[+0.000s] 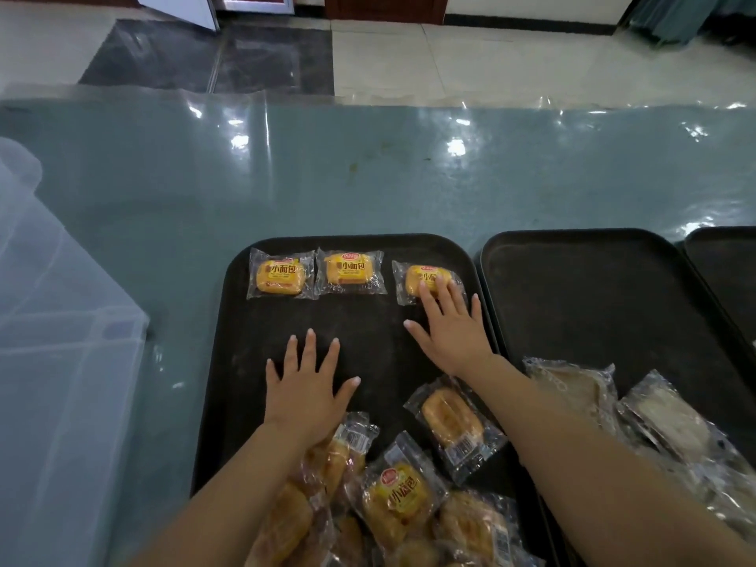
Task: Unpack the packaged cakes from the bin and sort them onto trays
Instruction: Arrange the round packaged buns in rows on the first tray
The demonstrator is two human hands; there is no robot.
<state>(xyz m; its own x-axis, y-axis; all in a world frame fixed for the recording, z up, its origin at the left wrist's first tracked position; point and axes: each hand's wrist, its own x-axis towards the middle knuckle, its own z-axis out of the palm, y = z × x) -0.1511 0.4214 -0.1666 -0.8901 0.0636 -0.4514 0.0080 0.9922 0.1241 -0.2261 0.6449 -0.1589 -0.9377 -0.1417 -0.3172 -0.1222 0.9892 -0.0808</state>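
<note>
The right hand [452,329] lies flat, palm down with fingers spread, its fingertips resting on the third cake [425,280] in the row at the far edge of the black tray [368,333]. The left hand [307,386] is also flat and open, gripping nothing, over the bare middle of that tray. Two more cakes [315,274] lie in the same row. A pile of cakes [392,497] covers the tray's near end. A clear bin [61,362] stands left of the tray, a second tray [605,288] right of it.
</note>
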